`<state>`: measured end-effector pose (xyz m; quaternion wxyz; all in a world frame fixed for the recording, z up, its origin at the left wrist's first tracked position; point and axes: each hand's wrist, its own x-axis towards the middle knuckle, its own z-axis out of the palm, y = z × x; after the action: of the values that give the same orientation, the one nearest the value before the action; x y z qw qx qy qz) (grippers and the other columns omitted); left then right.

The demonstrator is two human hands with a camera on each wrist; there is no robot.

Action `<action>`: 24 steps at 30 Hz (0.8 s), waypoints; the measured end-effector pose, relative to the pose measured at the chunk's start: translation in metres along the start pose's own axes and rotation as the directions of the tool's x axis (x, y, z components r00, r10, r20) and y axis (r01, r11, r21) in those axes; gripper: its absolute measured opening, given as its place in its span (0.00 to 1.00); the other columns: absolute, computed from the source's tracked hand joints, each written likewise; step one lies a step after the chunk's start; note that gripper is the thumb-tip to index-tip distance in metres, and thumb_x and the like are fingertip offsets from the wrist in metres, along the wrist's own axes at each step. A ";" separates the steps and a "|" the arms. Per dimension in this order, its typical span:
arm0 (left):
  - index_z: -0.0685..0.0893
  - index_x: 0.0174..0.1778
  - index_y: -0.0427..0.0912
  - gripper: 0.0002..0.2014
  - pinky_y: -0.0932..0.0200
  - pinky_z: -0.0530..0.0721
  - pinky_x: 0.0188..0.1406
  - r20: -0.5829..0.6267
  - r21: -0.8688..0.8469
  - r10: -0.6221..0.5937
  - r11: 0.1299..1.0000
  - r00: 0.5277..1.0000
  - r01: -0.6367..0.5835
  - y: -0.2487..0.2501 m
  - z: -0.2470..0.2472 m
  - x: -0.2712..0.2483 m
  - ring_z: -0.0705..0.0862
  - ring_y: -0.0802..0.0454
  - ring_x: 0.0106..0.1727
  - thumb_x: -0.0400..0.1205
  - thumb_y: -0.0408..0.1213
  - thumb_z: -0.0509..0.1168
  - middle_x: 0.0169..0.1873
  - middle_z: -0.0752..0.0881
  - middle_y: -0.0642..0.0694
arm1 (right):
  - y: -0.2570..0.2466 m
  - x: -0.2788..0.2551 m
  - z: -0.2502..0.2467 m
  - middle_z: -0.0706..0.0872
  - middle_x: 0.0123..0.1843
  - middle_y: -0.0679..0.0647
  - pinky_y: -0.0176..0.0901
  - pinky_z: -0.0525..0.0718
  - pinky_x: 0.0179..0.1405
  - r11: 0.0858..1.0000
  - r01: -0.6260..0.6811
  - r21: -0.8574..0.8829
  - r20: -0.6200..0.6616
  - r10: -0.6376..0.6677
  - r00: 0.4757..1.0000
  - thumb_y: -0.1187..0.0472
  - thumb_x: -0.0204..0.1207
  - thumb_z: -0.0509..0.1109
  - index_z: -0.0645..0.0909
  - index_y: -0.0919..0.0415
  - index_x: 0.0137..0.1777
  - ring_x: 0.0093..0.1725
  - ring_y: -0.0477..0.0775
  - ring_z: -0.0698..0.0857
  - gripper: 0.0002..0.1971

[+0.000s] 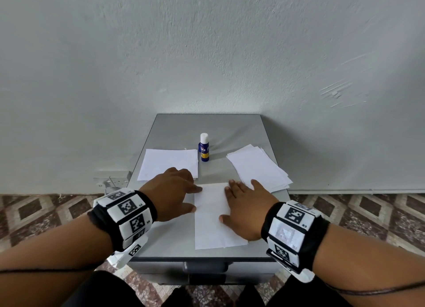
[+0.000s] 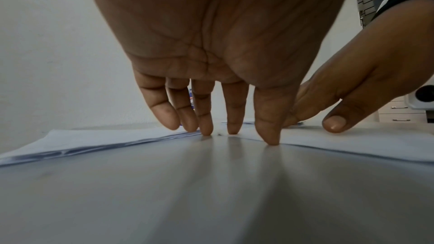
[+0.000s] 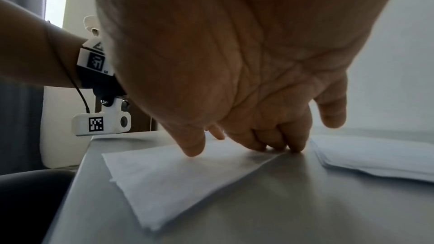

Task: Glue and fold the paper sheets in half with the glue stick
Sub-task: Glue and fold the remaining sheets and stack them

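Both hands, left hand (image 1: 171, 189) and right hand (image 1: 247, 207), press flat on one folded sheet (image 1: 211, 219); loose stack (image 1: 257, 166) beyond right hand looks unglued.

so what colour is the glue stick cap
White, over a blue body; the glue stick shows best in the head view.

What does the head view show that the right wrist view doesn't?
Only the head view: the capped glue stick standing upright between the left stack and right stack, and the left hand at the folded sheet's left edge. Only the right wrist view: the fingertips pressing its edge. Both: the right hand on that sheet.
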<state>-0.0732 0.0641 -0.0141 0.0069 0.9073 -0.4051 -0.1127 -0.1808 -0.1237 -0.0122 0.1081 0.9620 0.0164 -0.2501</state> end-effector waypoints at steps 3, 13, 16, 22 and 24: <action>0.74 0.78 0.62 0.28 0.59 0.73 0.68 -0.013 0.011 0.004 1.000 1.000 -0.004 0.002 0.000 -0.002 0.70 0.53 0.68 0.81 0.61 0.64 0.69 0.74 0.58 | 0.001 -0.006 -0.002 0.51 0.88 0.61 0.65 0.44 0.83 0.998 -0.031 -0.057 -0.012 0.030 0.999 0.42 0.88 0.43 0.49 0.64 0.86 0.86 0.59 0.51 0.34; 0.87 0.59 0.57 0.16 0.59 0.76 0.66 -0.053 -0.039 -0.020 0.999 0.998 0.018 0.001 -0.004 -0.017 0.74 0.58 0.64 0.81 0.59 0.64 0.62 0.79 0.60 | -0.019 -0.003 -0.010 0.75 0.71 0.57 0.59 0.69 0.62 0.980 0.186 -0.077 -0.255 -0.200 0.946 0.46 0.84 0.58 0.72 0.57 0.76 0.66 0.61 0.75 0.25; 0.82 0.67 0.59 0.19 0.58 0.75 0.67 -0.057 -0.048 -0.052 0.998 0.997 0.049 -0.002 -0.010 -0.011 0.74 0.55 0.66 0.80 0.59 0.66 0.66 0.78 0.59 | -0.011 0.007 -0.017 0.65 0.82 0.53 0.62 0.68 0.69 0.955 0.264 -0.132 -0.182 -0.285 0.941 0.53 0.82 0.63 0.64 0.50 0.82 0.76 0.61 0.69 0.28; 0.75 0.77 0.58 0.29 0.54 0.74 0.71 0.028 0.018 0.005 1.000 1.000 -0.005 -0.001 -0.006 0.006 0.72 0.52 0.70 0.79 0.58 0.68 0.72 0.75 0.58 | 0.000 0.017 -0.032 0.59 0.86 0.48 0.58 0.66 0.73 0.940 0.313 -0.135 -0.111 -0.329 0.938 0.60 0.81 0.64 0.59 0.38 0.83 0.80 0.57 0.65 0.33; 0.76 0.75 0.59 0.28 0.52 0.76 0.69 0.031 0.020 -0.006 1.000 1.000 0.006 -0.002 -0.003 0.007 0.72 0.53 0.68 0.79 0.59 0.68 0.71 0.75 0.59 | 0.001 0.019 -0.034 0.63 0.85 0.47 0.55 0.67 0.73 0.960 0.277 -0.035 -0.146 -0.279 0.949 0.57 0.82 0.64 0.63 0.43 0.83 0.79 0.55 0.68 0.30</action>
<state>-0.0667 0.0604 -0.0129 -0.0088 0.9067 -0.4035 -0.1227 -0.1477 -0.1178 0.0075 0.0768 0.9653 0.1617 -0.1899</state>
